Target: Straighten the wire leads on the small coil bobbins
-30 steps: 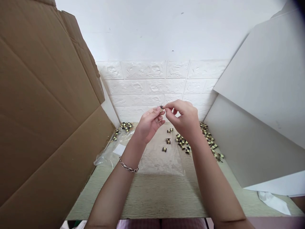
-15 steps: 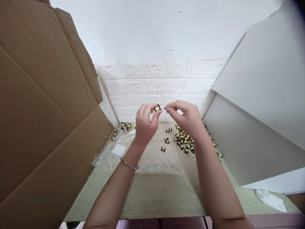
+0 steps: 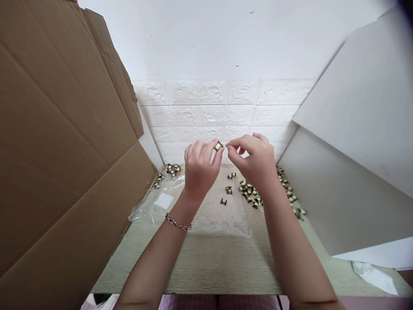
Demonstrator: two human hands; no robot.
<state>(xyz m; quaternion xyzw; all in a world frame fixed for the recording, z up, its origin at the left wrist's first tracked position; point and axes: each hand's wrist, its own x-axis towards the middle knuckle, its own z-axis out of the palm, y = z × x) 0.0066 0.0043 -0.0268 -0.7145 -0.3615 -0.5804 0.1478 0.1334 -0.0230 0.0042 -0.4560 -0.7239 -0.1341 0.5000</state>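
Observation:
My left hand (image 3: 202,165) is raised above the table and pinches a small transformer coil (image 3: 218,146) between thumb and fingers. The coil has a yellow-wrapped middle, black ends and thin pins or wires sticking out, and it is held tilted. Just right of it, my right hand (image 3: 251,159) has its thumb and index fingertip pressed together, close to the coil's pins. Whatever lies in that pinch is too fine to make out. Below the hands, three loose coils (image 3: 229,190) lie on a clear plastic bag (image 3: 222,221).
A heap of coils (image 3: 248,191) lies at the right, partly behind my right forearm. A smaller heap (image 3: 172,170) sits at the back left. Cardboard (image 3: 74,150) stands on the left, white panels (image 3: 348,129) on the right, a white brick-patterned wall (image 3: 213,92) behind.
The coil is turned to a steeper tilt in my left hand. My right hand stays pinched beside it, with its rear fingers lifted a little. The whole view has shifted slightly.

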